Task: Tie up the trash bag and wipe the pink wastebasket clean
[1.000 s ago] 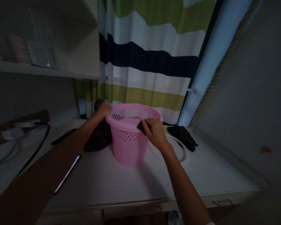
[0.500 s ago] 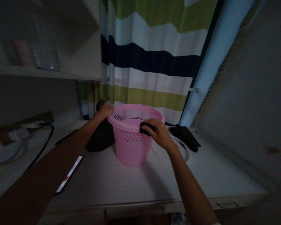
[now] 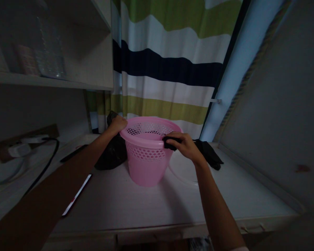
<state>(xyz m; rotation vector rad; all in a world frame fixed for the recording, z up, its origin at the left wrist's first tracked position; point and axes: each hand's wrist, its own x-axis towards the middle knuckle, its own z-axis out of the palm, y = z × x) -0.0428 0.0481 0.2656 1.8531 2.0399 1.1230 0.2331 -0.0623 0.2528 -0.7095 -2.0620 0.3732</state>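
Work under way; extent unclear

Right hand (image 3: 184, 142): fingers clamped on folded, soft-looking black piece (image 3: 170, 142) at near-right rim (image 3: 143, 141). Left hand (image 3: 119, 123): fingers hooked over left rim. Between: round pink perforated-plastic basket (image 3: 147, 165), upright on white tabletop (image 3: 125, 209). Share done or left: I cannot tell.

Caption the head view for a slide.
Left hand grips the pink basket by its rim; right hand holds a black cloth against it.

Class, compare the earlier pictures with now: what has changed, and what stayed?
The right hand, holding a black cloth, has moved rightward along the rim of the pink basket. Neither hand has let go. The left hand still grips the rim's left side; the basket stays upright.
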